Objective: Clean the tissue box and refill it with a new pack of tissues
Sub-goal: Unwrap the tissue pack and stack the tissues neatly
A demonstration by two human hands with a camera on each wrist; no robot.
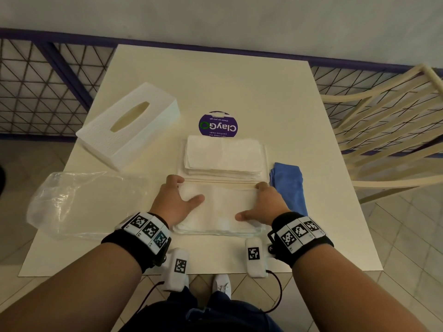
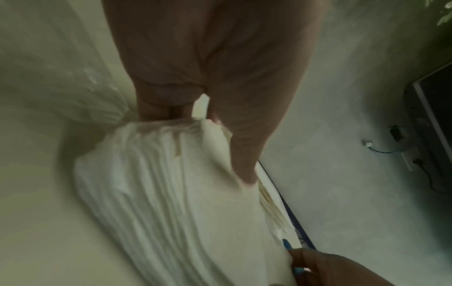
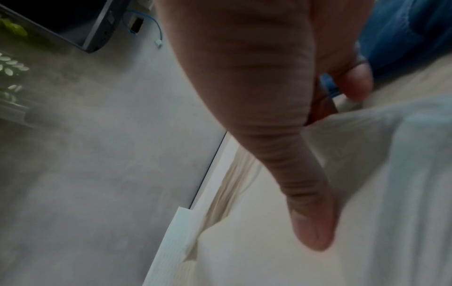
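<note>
Both hands sit on the near stack of tissues (image 1: 219, 207): our left hand (image 1: 176, 202) and right hand (image 1: 263, 203) each have fingers curled over a far corner and the thumb laid flat on top, gripping the pile's two ends. We judge it light, soft and floppy, loose sheets that will sag and shed layers, so we should clamp the full thickness at both short ends and lift it level. A second folded stack (image 1: 224, 154) lies just beyond, with the blue cloth (image 1: 288, 185) right, the clear wrapper (image 1: 79, 202) left, and the tissue box (image 1: 129, 124) at far left, slot up, apparently empty.
</note>
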